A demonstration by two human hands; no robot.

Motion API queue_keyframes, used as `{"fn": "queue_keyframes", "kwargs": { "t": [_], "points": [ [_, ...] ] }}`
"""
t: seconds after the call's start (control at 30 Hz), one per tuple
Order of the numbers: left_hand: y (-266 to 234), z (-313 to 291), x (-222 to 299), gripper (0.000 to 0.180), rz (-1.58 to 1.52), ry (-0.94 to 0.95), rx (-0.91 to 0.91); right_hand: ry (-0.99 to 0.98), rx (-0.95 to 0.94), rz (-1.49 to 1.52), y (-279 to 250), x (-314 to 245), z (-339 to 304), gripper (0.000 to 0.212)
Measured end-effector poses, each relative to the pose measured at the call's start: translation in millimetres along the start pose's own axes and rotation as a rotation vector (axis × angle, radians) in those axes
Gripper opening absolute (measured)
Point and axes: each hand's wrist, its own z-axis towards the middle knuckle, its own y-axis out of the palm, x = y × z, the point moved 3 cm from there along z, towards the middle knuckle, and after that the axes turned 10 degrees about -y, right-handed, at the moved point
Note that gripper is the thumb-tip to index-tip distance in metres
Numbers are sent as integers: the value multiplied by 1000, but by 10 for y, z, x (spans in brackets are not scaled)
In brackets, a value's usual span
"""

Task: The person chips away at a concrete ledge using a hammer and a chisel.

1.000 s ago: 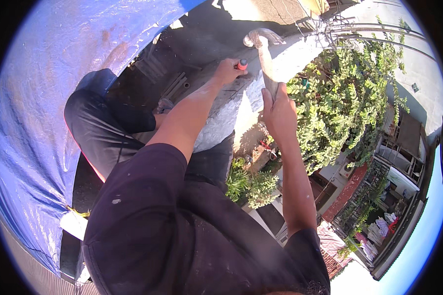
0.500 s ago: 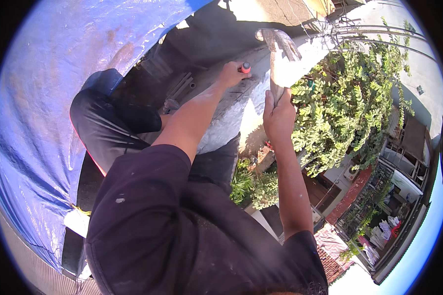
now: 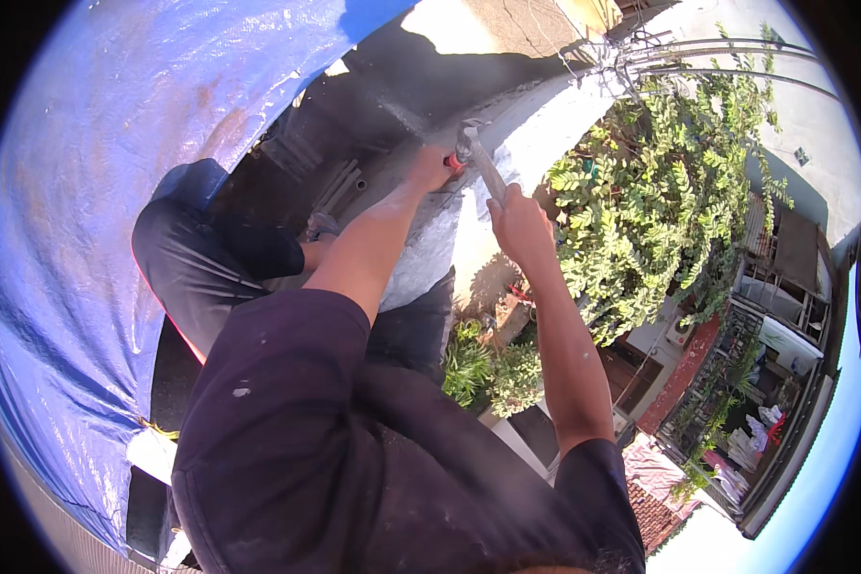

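My right hand (image 3: 524,228) is wrapped round the wooden handle of a claw hammer (image 3: 489,172). The hammer's head is at the end of a red-topped chisel (image 3: 455,162), seemingly touching it. Closed around that chisel is my left hand (image 3: 429,170), low over the top of a pale concrete wall (image 3: 413,268). The chisel's lower part and tip are hidden by my left hand.
A blue tarpaulin (image 3: 77,191) hangs at left. Pipes (image 3: 340,187) lie in the shade beside the wall. To the right are a leafy bush (image 3: 641,191) and, far below, a house (image 3: 727,392). Wires (image 3: 727,53) cross at the upper right.
The hammer has swung down and left, from raised above the wall to the chisel's end. My left hand still holds the chisel; the whole view has shifted slightly.
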Motion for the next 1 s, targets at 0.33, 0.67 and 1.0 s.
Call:
{"fn": "queue_keyframes", "kwargs": {
  "t": [0.33,0.67,1.0],
  "points": [
    [-602,-147,147,26,-635,-159,29,205,415,804,-438,50,-754,37],
    [-726,-386,893,18,-502,-61,-47,125,345,699,-648,-119,-819,38],
    [-680,-481,995,22,-531,-17,-39,-61,365,556,-888,-336,-734,36]
  ]
}}
